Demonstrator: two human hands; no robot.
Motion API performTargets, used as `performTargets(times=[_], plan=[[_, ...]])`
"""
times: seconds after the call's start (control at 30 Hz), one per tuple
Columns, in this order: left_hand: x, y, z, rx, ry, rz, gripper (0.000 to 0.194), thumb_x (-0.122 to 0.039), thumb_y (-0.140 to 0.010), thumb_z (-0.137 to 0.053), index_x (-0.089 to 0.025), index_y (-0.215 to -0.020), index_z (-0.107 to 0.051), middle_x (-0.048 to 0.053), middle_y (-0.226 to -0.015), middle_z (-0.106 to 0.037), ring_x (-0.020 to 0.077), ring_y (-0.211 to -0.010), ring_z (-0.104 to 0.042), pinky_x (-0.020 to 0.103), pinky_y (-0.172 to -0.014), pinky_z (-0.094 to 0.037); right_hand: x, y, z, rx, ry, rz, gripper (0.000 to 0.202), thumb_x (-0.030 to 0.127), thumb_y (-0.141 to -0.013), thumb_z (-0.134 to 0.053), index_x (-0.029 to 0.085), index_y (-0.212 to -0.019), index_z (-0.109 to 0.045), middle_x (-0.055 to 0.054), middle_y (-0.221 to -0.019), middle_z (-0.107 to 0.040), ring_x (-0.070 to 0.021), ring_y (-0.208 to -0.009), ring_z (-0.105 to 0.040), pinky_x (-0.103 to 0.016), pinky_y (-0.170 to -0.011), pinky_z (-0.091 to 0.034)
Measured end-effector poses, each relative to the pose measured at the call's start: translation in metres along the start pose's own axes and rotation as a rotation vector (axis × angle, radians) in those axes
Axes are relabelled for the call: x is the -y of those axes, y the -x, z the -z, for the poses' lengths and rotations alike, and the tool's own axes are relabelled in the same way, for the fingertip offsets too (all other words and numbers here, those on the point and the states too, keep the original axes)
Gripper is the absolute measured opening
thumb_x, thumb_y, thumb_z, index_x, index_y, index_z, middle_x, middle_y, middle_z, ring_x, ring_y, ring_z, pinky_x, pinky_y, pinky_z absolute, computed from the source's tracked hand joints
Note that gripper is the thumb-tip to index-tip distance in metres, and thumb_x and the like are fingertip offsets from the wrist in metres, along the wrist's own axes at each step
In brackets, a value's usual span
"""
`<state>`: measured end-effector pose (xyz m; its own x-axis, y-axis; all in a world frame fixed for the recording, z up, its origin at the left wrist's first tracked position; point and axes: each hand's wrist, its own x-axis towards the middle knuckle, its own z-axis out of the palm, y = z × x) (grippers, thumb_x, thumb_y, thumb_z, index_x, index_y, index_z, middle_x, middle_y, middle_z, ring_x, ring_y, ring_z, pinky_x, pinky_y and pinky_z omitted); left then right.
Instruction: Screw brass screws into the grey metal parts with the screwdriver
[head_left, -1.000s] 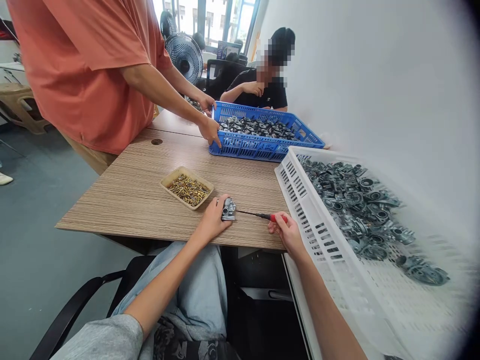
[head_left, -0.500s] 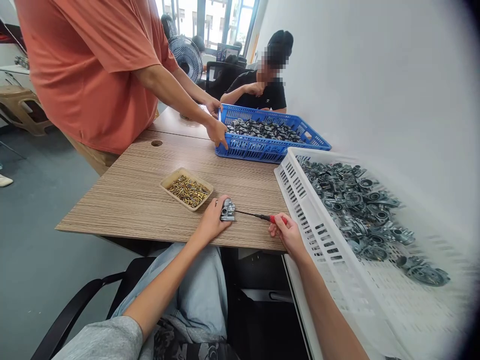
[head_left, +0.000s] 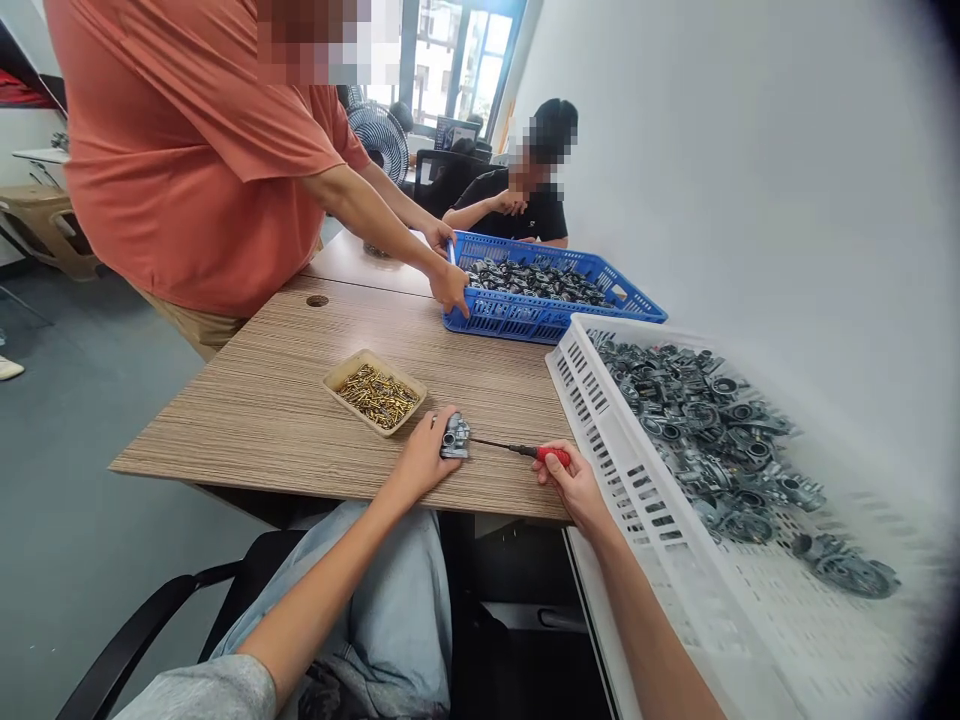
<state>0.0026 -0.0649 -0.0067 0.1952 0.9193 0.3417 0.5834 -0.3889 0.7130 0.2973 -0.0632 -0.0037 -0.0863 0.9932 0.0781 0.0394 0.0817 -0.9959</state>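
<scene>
Near the table's front edge, my left hand (head_left: 426, 452) is closed around a small grey metal carburetor (head_left: 457, 437) and keeps it on the tabletop. My right hand (head_left: 576, 482) grips the red handle of a screwdriver (head_left: 553, 456). Its dark shaft points left, and the tip meets the right side of the carburetor; the exact contact spot is too small to make out. Just beyond my left hand sits a beige plastic tray (head_left: 335, 381) full of brass-coloured screws (head_left: 381, 396).
A white crate (head_left: 637, 470) of grey carburetors stands to my right. Behind it, a blue crate (head_left: 510, 322) of metal parts is held by a co-worker in an orange shirt (head_left: 187, 190). Another person in black (head_left: 551, 215) sits at the far end. The wood-grain table (head_left: 247, 400) lies before me.
The view has tilted up slightly, so the table appears lower. The co-worker's hands and the blue crate have shifted slightly right. Both my hands keep their hold, the screwdriver still at the carburetor.
</scene>
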Motion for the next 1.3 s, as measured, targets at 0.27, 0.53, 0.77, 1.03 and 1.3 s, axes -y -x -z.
performTargets(times=[0.27,0.53,0.77,1.03,1.3], plan=[[-0.0035,0.0005,0.0013,-0.012,0.032,0.025,0.077,-0.013,-0.077,-0.07,-0.024,-0.147,-0.039,0.01,-0.126,-0.054,0.0276,-0.116,-0.057,0.044,-0.106,-0.049,0.0009,0.0013,-0.0015,0.008,0.055,-0.052,0.044,0.064,-0.091,-0.069,0.022,-0.081,-0.06,-0.001,-0.064,-0.066,-0.0141,-0.047,-0.054,-0.026,-0.048,-0.041],[-0.0009,0.0001,-0.0005,-0.03,0.034,0.003,0.074,-0.013,-0.076,-0.069,-0.025,-0.144,-0.042,0.008,-0.121,-0.056,0.0253,-0.112,-0.058,0.042,-0.102,-0.051,-0.0019,0.0004,0.0015,0.007,0.033,-0.016,0.042,0.06,-0.085,-0.079,0.023,-0.1,-0.065,-0.001,-0.074,-0.071,-0.0173,-0.061,-0.062,-0.029,-0.061,-0.05],[0.0,0.0002,-0.0016,-0.039,0.026,-0.004,0.076,-0.012,-0.076,-0.07,-0.025,-0.145,-0.041,0.009,-0.123,-0.056,0.0262,-0.114,-0.058,0.042,-0.103,-0.051,-0.0053,-0.0004,0.0029,0.017,0.058,-0.043,0.041,0.062,-0.089,-0.072,0.022,-0.09,-0.063,-0.001,-0.069,-0.069,-0.0144,-0.05,-0.057,-0.027,-0.052,-0.044],[-0.001,0.0001,0.0,-0.028,0.039,0.009,0.076,-0.012,-0.075,-0.07,-0.025,-0.145,-0.041,0.009,-0.123,-0.055,0.0261,-0.115,-0.058,0.042,-0.104,-0.05,-0.0035,0.0005,0.0034,0.013,0.097,-0.026,0.042,0.063,-0.088,-0.074,0.022,-0.095,-0.064,-0.001,-0.073,-0.07,-0.0161,-0.055,-0.06,-0.029,-0.058,-0.05],[-0.0002,0.0002,-0.0015,-0.036,0.044,0.008,0.077,-0.013,-0.075,-0.07,-0.025,-0.145,-0.042,0.008,-0.122,-0.054,0.0254,-0.112,-0.057,0.042,-0.103,-0.05,-0.001,0.0013,0.0032,0.028,0.113,-0.011,0.041,0.059,-0.087,-0.077,0.023,-0.103,-0.065,-0.003,-0.082,-0.074,-0.0169,-0.061,-0.062,-0.03,-0.065,-0.052]])
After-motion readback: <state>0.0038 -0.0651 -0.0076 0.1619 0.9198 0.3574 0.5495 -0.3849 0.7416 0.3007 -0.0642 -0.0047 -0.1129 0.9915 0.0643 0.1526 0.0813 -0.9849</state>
